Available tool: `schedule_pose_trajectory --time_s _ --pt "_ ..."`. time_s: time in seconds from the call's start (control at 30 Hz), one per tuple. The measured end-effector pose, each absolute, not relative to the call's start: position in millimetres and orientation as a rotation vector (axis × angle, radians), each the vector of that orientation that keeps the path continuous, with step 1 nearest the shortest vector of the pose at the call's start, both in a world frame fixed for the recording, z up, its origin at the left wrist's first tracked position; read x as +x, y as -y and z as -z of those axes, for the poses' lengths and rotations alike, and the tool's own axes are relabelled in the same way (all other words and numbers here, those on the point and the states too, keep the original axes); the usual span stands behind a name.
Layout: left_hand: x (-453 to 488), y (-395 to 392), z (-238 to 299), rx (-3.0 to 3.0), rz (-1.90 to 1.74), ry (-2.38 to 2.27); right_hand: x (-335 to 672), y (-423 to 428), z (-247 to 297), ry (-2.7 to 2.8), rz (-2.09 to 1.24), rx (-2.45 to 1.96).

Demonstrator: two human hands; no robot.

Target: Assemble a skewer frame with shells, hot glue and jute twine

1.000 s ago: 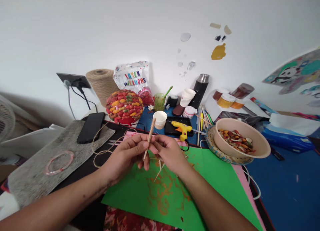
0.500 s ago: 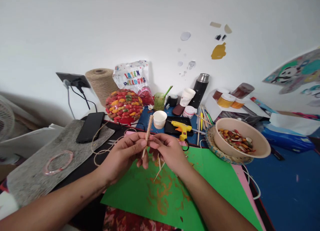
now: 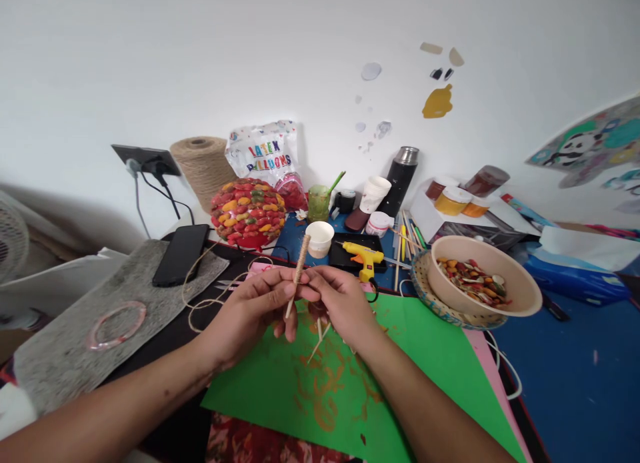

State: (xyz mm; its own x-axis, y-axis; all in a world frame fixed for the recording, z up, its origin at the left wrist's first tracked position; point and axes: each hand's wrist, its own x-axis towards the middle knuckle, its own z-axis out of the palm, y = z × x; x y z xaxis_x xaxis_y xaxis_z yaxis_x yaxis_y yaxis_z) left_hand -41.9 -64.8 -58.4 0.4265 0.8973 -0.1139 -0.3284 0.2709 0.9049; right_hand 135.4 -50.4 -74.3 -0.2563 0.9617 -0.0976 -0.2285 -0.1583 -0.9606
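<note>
Both hands meet above the green paper sheet (image 3: pixel 410 376), pinching a thin wooden stick (image 3: pixel 299 265) whose upper part is wrapped in jute twine. My left hand (image 3: pixel 253 309) grips the stick from the left with thumb and fingers closed on it. My right hand (image 3: pixel 343 303) closes on it from the right, fingertips at the wrapped section. The stick stands nearly upright, tilted slightly right. A loose strand of twine (image 3: pixel 200 296) trails left from the hands across the table. A few bare sticks (image 3: pixel 319 336) lie under the hands on the green sheet.
A twine spool (image 3: pixel 203 163), balloon bag (image 3: pixel 263 153), colourful seed-covered dome (image 3: pixel 249 213), paper cup (image 3: pixel 320 238), yellow glue gun (image 3: pixel 365 257), thermos (image 3: pixel 400 176) and a beige bowl (image 3: pixel 520 296) holding painted seeds stand behind. A phone (image 3: pixel 181 254) lies on grey felt (image 3: pixel 65 356) at left.
The stick's tilt shifts slightly between frames, as if turned in the fingers. Both hands stay at the same spot over the green sheet.
</note>
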Motion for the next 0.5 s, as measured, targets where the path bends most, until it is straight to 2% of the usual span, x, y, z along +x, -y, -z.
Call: schedule_pose_trajectory --time_s 0.5 --pt "-43.7 61.0 54.4 0.9 -0.958 -0.713 135.6 48.6 72.5 1.27 -1.467 -1.039"
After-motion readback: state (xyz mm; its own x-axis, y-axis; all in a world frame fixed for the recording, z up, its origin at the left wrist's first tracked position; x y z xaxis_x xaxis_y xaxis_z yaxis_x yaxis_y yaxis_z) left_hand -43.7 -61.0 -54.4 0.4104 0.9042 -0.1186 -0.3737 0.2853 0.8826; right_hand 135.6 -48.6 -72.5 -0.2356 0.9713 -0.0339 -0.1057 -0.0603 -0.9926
